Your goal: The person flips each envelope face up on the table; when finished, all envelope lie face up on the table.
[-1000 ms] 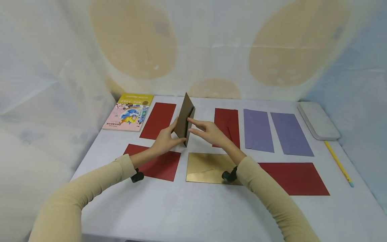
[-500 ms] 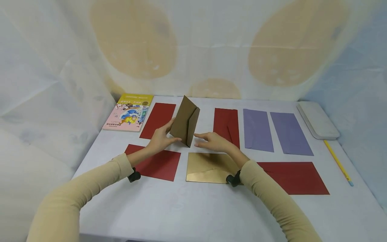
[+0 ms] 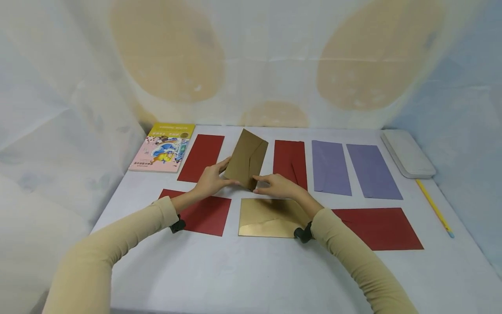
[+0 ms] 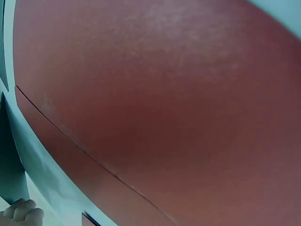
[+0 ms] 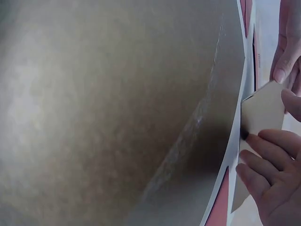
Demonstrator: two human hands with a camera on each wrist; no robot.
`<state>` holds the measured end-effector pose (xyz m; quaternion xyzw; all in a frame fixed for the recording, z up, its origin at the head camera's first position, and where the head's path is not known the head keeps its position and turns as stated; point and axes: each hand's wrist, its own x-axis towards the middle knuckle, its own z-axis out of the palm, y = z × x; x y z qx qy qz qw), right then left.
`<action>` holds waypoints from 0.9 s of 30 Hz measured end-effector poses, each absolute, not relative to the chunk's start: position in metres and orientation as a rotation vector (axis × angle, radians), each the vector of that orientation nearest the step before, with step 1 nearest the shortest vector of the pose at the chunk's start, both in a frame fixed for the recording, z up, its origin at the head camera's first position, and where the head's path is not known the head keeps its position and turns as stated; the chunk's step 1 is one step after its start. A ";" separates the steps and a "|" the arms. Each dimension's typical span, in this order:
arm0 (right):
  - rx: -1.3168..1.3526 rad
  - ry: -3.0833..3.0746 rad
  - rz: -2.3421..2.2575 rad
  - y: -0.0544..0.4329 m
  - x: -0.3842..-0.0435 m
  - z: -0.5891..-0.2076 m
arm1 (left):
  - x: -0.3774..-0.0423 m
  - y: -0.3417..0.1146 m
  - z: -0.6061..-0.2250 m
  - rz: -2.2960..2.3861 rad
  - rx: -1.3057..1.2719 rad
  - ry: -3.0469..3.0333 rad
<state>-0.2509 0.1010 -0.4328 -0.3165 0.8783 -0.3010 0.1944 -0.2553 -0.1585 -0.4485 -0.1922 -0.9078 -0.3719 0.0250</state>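
Note:
A brown-gold envelope stands tilted above the middle of the table, its flap side toward me. My left hand grips its left edge, thumb low on the near side and fingers behind. With its fingers fairly straight, my right hand touches the envelope's lower right corner. In the right wrist view, fingertips of the right hand meet the envelope, while the left hand holds its far end. A red envelope lies below my left wrist, and a gold envelope below the right.
Red envelopes lie around the table, one under my right sleeve. Two purple envelopes sit at the right. A picture book is at the back left. At the far right are a pale case and a yellow pencil.
The held envelope has turned from nearly edge-on to show its flap side. My right hand has gone from its upper fold, slightly away, then back to its lower corner.

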 end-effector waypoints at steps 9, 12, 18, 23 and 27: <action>-0.863 2.491 -0.832 0.103 -0.254 -0.434 | -0.255 -0.158 -0.451 -1.018 -0.572 -2.910; -0.868 2.490 -0.829 0.103 -0.254 -0.434 | -0.254 -0.158 -0.451 -0.963 -0.569 -2.944; -0.875 2.485 -0.848 0.107 -0.254 -0.432 | -0.253 -0.158 -0.452 -0.800 -0.588 -3.029; -0.900 2.493 -0.866 0.110 -0.254 -0.429 | -0.254 -0.162 -0.450 -0.721 -0.610 -3.027; -0.926 2.485 -0.864 0.111 -0.251 -0.427 | -0.255 -0.166 -0.448 -0.713 -0.701 -3.005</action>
